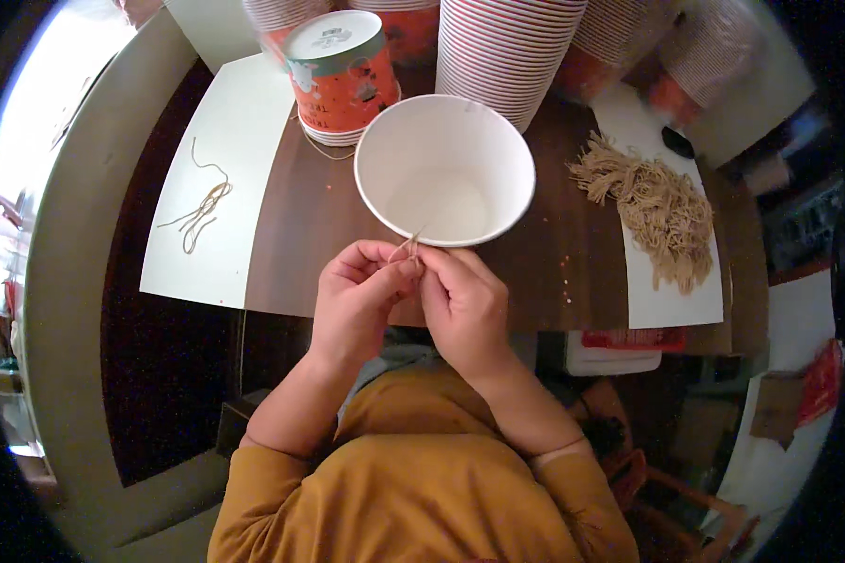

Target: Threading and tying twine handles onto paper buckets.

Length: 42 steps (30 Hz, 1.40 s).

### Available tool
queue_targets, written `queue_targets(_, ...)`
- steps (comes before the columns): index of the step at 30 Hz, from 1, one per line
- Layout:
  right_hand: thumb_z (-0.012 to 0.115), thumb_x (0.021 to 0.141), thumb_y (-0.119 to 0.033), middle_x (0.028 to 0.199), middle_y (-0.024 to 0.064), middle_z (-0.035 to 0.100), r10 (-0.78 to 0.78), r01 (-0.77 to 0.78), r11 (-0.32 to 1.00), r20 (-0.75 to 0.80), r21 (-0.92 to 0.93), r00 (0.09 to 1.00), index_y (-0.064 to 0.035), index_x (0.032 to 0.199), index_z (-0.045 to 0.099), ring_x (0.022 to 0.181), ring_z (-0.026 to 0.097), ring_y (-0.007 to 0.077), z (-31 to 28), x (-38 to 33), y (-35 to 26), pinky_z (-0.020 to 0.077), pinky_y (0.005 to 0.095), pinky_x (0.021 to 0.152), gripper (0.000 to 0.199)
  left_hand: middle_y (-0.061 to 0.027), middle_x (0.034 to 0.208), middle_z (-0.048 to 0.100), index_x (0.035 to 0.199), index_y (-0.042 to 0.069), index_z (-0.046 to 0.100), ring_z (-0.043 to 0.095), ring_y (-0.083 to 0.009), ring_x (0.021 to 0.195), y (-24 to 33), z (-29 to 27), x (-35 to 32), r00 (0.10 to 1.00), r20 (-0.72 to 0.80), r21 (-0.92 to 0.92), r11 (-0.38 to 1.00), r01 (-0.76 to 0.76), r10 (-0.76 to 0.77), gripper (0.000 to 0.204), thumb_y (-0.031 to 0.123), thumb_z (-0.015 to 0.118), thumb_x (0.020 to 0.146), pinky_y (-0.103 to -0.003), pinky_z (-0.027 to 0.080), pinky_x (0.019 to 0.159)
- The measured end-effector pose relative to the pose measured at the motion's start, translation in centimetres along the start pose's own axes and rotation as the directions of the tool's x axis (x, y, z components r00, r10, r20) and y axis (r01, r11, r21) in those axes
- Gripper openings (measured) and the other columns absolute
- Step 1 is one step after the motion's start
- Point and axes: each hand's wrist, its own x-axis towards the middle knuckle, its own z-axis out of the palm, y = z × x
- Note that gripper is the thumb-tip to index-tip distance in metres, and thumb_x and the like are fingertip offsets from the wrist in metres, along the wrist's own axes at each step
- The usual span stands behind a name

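A large white paper bucket (441,174) stands on the brown table, its open mouth tilted toward me. At its near rim my left hand (361,291) and my right hand (465,300) meet, fingertips pinched together. Between them is a thin tan string (411,246), partly looped, with loose ends sticking up over the rim. Both hands are closed on this string. Whether it passes through the bucket's wall is hidden by my fingers.
A pile of tan strings (662,211) lies on white card at the right, near a small black object (678,143). Loose string (205,206) rests on the left white sheet (174,253). Behind stand an upside-down printed orange bucket (343,89) and a tall stack of buckets (507,56).
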Motion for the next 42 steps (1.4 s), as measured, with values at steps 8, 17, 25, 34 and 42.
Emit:
queue_targets(8, 0.058, 0.087, -0.008, 0.088, 0.0067, 0.066, 0.444, -0.494, 0.657, 0.238, 0.569, 0.864, 0.001, 0.096, 0.066, 0.084, 0.061, 0.012, 1.3, 0.7, -1.0, 0.0485, 0.0249, 0.075, 0.015, -0.006, 0.083, 0.065, 0.088, 0.0, 0.059, 0.06, -0.0094, 0.074, -0.1, -1.5, 0.3, 0.966, -0.015, 0.156, 0.955, -0.254, 0.259, 0.01, -0.002, 0.066, 0.08, -0.021, 0.049, 0.068)
queue_targets(17, 0.061, 0.086, -0.016, 0.085, 0.0013, 0.064, 0.539, -0.564, 0.477, 0.282, 0.674, 0.794, -0.0003, 0.086, 0.065, 0.078, 0.055, 0.0074, 2.2, 0.8, 0.0, 0.0446, 0.0235, 0.073, 0.016, -0.0048, 0.085, 0.065, 0.09, -0.002, 0.06, 0.06, -0.0081, 0.075, 0.7, -0.8, -0.7, 0.887, 0.009, 0.485, 0.774, -0.408, 0.462, 0.008, -0.001, 0.064, 0.083, -0.021, 0.049, 0.069)
queue_targets(25, 0.057, 0.086, -0.018, 0.086, 0.0014, 0.065, 0.49, -0.664, 0.177, 0.52, 0.727, 0.7, -0.0037, 0.089, 0.064, 0.08, 0.057, 0.0087, 1.4, 1.0, 0.5, 0.0437, 0.0229, 0.077, 0.016, -0.0073, 0.089, 0.067, 0.092, -0.003, 0.062, 0.062, -0.0105, 0.082, 0.9, -1.1, -0.9, 0.887, 0.088, 0.536, 0.73, -0.425, 0.452, 0.01, -0.004, 0.062, 0.082, -0.022, 0.049, 0.073)
queue_targets(34, 0.057, 0.084, -0.012, 0.079, 0.002, 0.063, 0.547, -0.654, 0.123, 0.499, 0.747, 0.672, -0.002, 0.088, 0.064, 0.069, 0.051, 0.0086, 1.3, 1.4, -0.9, 0.0403, 0.022, 0.067, 0.012, -0.0116, 0.09, 0.067, 0.092, 0.001, 0.067, 0.066, -0.0197, 0.08, 1.4, -0.9, -0.8, 0.686, 0.371, 0.706, 0.29, -0.646, 0.626, 0.021, -0.006, 0.067, 0.072, -0.028, 0.052, 0.07)
queue_targets(42, 0.059, 0.084, -0.013, 0.077, -0.0004, 0.061, 0.554, -0.648, 0.112, 0.494, 0.753, 0.67, -0.0027, 0.089, 0.064, 0.067, 0.048, 0.0068, 1.5, 1.6, -1.6, 0.0386, 0.0207, 0.064, 0.012, -0.0129, 0.087, 0.066, 0.087, 0.0, 0.066, 0.066, -0.0229, 0.078, 1.0, -1.5, -1.0, 0.578, 0.438, 0.756, 0.065, -0.651, 0.689, 0.018, -0.005, 0.07, 0.071, -0.028, 0.053, 0.068)
